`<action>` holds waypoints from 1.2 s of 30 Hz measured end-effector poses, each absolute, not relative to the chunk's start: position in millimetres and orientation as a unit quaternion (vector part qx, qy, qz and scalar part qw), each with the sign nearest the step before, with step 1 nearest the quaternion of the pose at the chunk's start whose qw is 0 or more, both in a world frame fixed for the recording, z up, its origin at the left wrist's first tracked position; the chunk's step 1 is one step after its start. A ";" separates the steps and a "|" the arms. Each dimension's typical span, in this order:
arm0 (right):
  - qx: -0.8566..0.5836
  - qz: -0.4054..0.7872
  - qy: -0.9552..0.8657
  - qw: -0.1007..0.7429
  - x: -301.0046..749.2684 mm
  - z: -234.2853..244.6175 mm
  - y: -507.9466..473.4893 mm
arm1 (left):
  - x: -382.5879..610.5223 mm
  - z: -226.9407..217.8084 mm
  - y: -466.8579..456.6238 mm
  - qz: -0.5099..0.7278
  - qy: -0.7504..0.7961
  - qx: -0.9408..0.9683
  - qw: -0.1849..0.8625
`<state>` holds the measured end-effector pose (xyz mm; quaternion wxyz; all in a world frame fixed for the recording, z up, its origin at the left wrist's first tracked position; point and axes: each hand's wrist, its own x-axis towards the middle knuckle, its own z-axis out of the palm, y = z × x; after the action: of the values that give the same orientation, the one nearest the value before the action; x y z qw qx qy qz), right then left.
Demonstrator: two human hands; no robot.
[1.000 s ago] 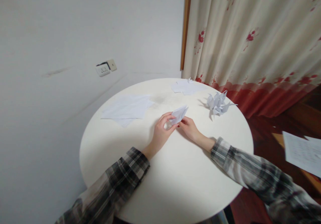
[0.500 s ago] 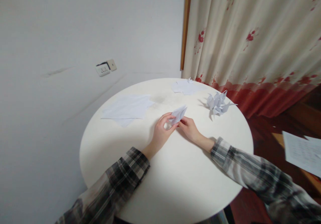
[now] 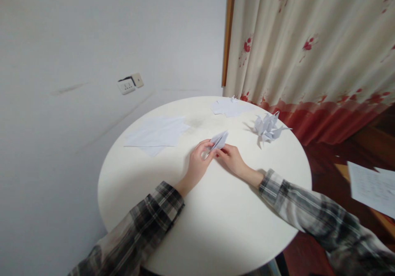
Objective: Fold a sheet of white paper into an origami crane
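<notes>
A small folded piece of white paper [image 3: 219, 139] is held between my two hands above the middle of the round white table [image 3: 203, 214]. My left hand [image 3: 199, 160] pinches its left side, thumb below and fingers above. On the lower right edge, the fingertips of my right hand [image 3: 232, 158] are closed on the paper; part of them is hidden behind it. The paper has layered folds and a point aimed up and to the right. To its right lies a heap of folded paper cranes [image 3: 268, 128].
Flat white sheets [image 3: 157, 132] lie at the table's left. More paper [image 3: 226, 108] lies at the far edge, with a tiny folded piece [image 3: 233, 99] on it. A wall with a socket [image 3: 126, 86] stands left, a flowered curtain [image 3: 308, 61] behind. Written sheets [image 3: 372, 187] lie off to the right.
The folded paper has tilted and shifted slightly left, so its layered folds show more. My right fingertips have moved a little left along its lower edge. My left hand has barely moved.
</notes>
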<state>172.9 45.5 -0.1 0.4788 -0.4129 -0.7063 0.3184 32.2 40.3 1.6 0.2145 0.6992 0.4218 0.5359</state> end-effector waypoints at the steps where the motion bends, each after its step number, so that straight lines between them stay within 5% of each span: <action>1: -0.413 0.321 -0.705 0.479 172.7 1.0 44.9 | 32.0 1.2 40.8 0.537 0.425 0.696 0.215; 13: -0.418 0.349 -0.693 0.472 173.2 -0.9 44.8 | 28.3 -0.4 44.5 0.556 0.430 0.668 0.243; 26: -0.419 0.388 -0.690 0.444 173.4 -9.0 46.8 | 26.3 -1.7 49.9 0.527 0.407 0.591 0.456; 36: -0.424 0.384 -0.700 0.428 172.5 -5.9 45.9 | 26.3 -2.4 51.3 0.519 0.453 0.591 0.420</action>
<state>172.5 45.9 -5.9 0.4276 -0.4242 -0.7001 0.3835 26.3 51.3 -2.4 0.4198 0.5908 0.4532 0.5190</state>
